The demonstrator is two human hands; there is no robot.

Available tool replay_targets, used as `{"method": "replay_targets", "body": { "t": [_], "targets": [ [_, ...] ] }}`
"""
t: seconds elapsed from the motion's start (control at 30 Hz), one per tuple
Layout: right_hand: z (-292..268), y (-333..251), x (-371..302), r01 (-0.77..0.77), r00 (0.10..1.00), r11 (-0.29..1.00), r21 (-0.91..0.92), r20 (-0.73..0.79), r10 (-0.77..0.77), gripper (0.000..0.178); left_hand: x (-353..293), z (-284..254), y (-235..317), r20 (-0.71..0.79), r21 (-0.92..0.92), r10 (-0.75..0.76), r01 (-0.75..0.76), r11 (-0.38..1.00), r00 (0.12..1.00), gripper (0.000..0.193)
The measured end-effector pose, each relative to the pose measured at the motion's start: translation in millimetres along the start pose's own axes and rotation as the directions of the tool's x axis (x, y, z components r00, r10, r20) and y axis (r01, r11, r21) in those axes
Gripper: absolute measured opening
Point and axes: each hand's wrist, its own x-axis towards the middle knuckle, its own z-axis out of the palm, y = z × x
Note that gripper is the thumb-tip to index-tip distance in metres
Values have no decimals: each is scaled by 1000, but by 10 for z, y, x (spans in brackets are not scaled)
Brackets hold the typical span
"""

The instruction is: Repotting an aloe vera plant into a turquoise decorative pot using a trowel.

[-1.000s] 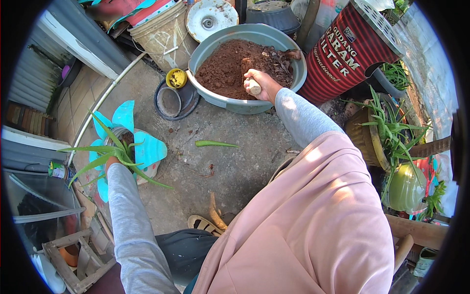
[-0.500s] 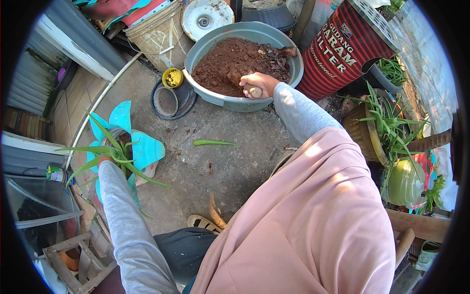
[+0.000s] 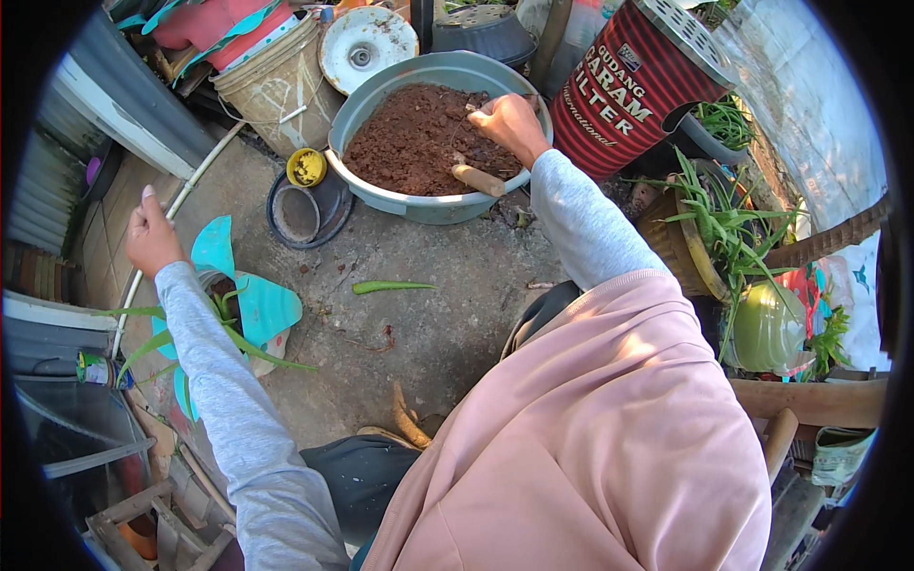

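A grey-green tub (image 3: 433,205) of reddish-brown soil (image 3: 400,133) stands at the far middle. Over its right side my right hand (image 3: 511,126) is closed, fingertips pinched on something too small to name. Just below that hand a wooden tool handle (image 3: 478,180) leans on the tub's rim, its other end hidden in the soil. My left hand (image 3: 154,235) is raised at the left, fingers curled and thumb up, with nothing seen in it. Beneath that forearm sits a pot with turquoise petal-shaped flaps (image 3: 268,312), holding an aloe plant (image 3: 143,354) partly hidden by my sleeve.
A cut aloe leaf (image 3: 393,285) lies on the concrete. Near the tub are a yellow cup (image 3: 307,167) and a dark round tray (image 3: 333,214). Behind stand a dirty bucket (image 3: 286,95) and a white basin (image 3: 367,48). A red-striped bin (image 3: 609,105) and potted plants (image 3: 719,214) line the right.
My right hand has let go of the wooden handle and moved up over the soil. My left hand has left the aloe plant and lifted away. The view has shifted slightly.
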Motion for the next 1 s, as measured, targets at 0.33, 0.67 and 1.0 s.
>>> {"method": "replay_targets", "body": {
  "t": [0.33,0.67,1.0],
  "targets": [
    [309,-676,-892,107,990,242,964,-83,-111,56,-1854,1343,1187,882,-207,-342,919,335,324,73],
    [373,-513,-833,531,778,822,205,-502,-377,36,-2344,1431,1571,978,-79,174,977,-199,115,54],
    [466,-568,-679,-343,929,69,937,349,-126,69,-2423,1647,1176,471,-595,704,-398,699,532,68]
  ]
}}
